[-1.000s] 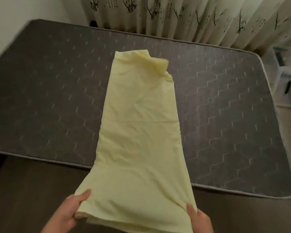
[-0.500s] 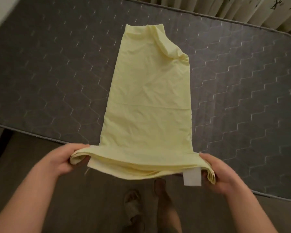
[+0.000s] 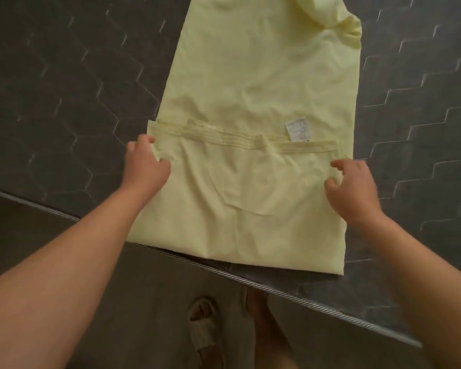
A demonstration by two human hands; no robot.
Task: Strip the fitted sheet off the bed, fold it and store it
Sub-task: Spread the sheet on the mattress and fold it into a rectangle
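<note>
dark grey quilted mattress (image 3: pixel 51 97) fills the left side, its corded edge running down toward the right. left hand (image 3: pixel 147 163) rests on the pale yellow fitted sheet (image 3: pixel 250 83), fingers curled shut on the left end of the folded-over hem. the sheet lies as a long strip across the mattress, its near part doubled back, a white label (image 3: pixel 297 129) showing above the hem. right hand (image 3: pixel 354 187) sits at the right edge, fingers loosely spread, touching cloth without pinching it.
</note>
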